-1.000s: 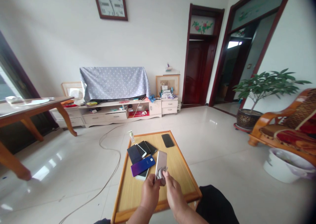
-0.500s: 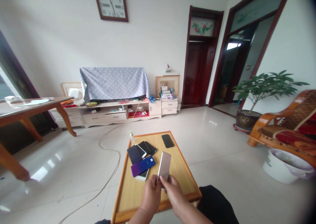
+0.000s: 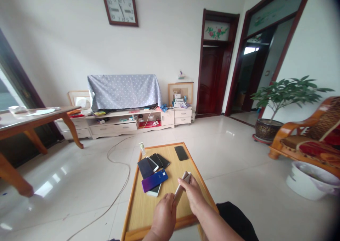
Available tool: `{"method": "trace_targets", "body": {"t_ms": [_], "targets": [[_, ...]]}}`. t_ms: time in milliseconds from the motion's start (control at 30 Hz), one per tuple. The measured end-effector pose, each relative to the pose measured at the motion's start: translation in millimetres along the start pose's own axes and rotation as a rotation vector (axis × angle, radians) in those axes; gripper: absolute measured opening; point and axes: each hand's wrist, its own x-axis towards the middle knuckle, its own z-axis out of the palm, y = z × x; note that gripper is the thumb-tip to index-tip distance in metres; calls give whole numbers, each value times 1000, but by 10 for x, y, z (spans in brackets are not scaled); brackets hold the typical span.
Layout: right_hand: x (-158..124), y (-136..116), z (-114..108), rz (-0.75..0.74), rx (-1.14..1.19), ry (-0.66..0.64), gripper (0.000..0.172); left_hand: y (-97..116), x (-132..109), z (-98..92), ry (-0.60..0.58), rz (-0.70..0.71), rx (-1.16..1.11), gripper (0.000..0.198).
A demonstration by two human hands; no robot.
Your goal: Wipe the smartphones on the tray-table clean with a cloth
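Clasping a pale phone (image 3: pixel 180 192), the left hand (image 3: pixel 164 212) curls round its near end, the right hand (image 3: pixel 193 194) its far end.

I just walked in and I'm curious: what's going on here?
A person is holding a pale phone in both hands above a small wooden table. The left hand grips its near end, the right hand its far end. Several phones lie overlapping on the table's left side; a black phone lies apart toward the far right corner.
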Motion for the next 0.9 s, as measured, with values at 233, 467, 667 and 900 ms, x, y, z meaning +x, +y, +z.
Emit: {"method": "trace_targets", "body": {"t_ms": [233, 467, 667, 900], "targets": [[46, 190, -123, -231, -281, 38, 58, -10, 13, -45, -54, -13, 157, 17], [-60, 315, -211, -721, -701, -41, 56, 52, 104, -202, -61, -31, 166, 18], [-236, 457, -252, -1126, -977, -212, 74, 183, 262, -481, -73, -11, 219, 18], [-224, 410, -263, -1237, -987, -266, 72, 278, 244, -541, -125, -8, 177, 16]]}}
